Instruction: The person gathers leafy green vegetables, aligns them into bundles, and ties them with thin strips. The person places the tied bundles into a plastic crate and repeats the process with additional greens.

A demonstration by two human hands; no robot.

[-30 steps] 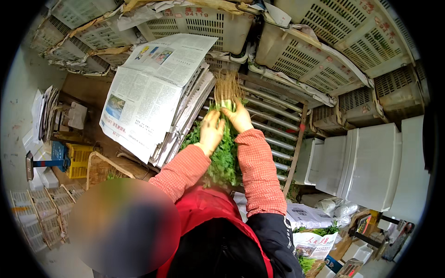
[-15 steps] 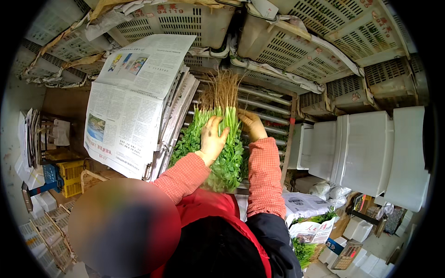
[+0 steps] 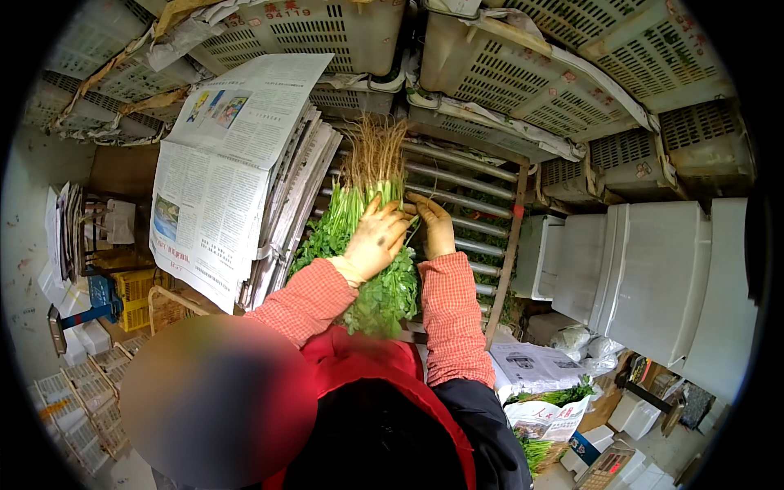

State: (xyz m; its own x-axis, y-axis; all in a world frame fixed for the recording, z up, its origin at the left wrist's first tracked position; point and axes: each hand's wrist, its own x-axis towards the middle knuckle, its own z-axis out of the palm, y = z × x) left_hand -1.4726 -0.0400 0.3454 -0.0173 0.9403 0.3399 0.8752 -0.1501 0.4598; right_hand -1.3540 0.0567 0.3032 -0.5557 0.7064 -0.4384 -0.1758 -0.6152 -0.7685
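A bunch of leafy green herbs [image 3: 353,224] with pale stringy roots lies lengthwise on a slatted metal rack [image 3: 474,200], roots pointing away from me. My left hand [image 3: 376,241] lies flat on top of the stems, fingers spread, pressing the bunch. My right hand [image 3: 433,227] grips the bunch from its right side near the pale stem bases. Both forearms wear red checked sleeves. The leafy ends hang toward my chest.
A stack of newspapers [image 3: 233,167] lies left of the herbs. Grey plastic crates [image 3: 563,77] are piled behind and above. White foam boxes [image 3: 653,278] stand at the right. More greens on newspaper [image 3: 547,400] lie at the lower right; yellow crate [image 3: 135,294] at left.
The bunch has slid further out along the rack, its roots now showing more. My left hand has moved on top of the stems and my right hand stays at the side.
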